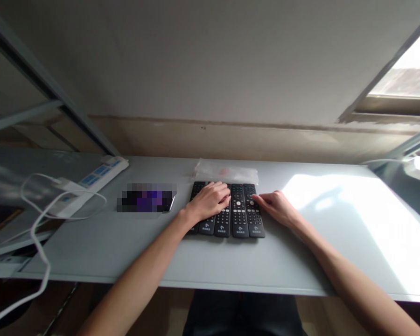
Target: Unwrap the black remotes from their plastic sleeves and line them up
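1. Grey worktop (133, 252) against a pale wall; sunlight falls on its right part.
2. Five black remotes (243, 212) lie side by side mid-worktop, a clear bag (227, 171) just behind them.
3. Left hand (210, 201) rests flat on the left remotes, fingers loosely spread, gripping nothing.
4. Right hand (278, 207) touches the rightmost remote's edge, fingertips together, not clamped.
5. Phone (147, 198) left of the remotes; power strip (91, 179) and white cable (42, 242) farther left.

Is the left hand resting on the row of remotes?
Yes, the left hand lies flat across the left remotes in the row.
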Demonstrator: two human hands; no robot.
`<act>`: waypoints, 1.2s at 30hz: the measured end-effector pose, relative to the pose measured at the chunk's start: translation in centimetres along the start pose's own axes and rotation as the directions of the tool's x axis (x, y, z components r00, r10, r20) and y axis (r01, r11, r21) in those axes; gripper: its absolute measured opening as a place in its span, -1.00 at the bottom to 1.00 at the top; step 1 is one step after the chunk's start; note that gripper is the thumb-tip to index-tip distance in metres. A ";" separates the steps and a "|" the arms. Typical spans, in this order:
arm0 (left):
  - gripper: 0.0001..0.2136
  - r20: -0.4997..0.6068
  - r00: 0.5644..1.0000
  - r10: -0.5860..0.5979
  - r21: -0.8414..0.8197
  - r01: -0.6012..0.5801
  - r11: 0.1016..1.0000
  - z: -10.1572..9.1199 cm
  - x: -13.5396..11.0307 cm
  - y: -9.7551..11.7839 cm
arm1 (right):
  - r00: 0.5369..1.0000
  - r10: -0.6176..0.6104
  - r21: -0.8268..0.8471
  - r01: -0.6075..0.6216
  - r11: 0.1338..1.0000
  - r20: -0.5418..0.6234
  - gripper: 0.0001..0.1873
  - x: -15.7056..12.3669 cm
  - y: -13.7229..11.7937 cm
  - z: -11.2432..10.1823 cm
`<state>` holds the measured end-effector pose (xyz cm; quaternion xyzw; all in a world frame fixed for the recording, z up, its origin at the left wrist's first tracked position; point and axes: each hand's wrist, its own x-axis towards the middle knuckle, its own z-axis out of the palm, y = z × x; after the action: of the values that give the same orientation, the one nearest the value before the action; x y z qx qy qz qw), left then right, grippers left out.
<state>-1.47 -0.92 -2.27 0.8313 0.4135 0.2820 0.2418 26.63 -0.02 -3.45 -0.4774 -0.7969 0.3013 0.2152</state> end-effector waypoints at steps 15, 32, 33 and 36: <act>-0.66 -0.275 0.961 0.014 0.104 0.015 0.994 -1.3 -0.5 -0.5 | 0.947 0.132 0.219 -0.068 0.973 -0.292 -0.63 -0.3 -0.1 -0.3; -0.74 -0.451 0.802 0.391 0.544 -0.100 0.833 -3.5 -1.9 -4.7 | 0.944 0.231 0.421 -0.115 0.900 -0.235 -0.54 -0.1 0.8 -0.3; -0.75 -0.452 0.807 0.379 0.532 -0.096 0.841 -3.5 -2.0 -4.8 | 0.942 0.237 0.430 -0.117 0.895 -0.236 -0.55 -0.1 1.0 -0.2; -0.78 -0.460 0.812 0.359 0.498 -0.099 0.861 -3.4 -2.1 -5.2 | 0.938 0.225 0.420 -0.099 0.902 -0.263 -0.58 -0.3 1.2 -0.1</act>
<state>-7.69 0.75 -3.67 0.7958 0.4119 0.4271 -0.1208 27.60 0.14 -4.27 -0.5292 -0.6321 0.3977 0.4028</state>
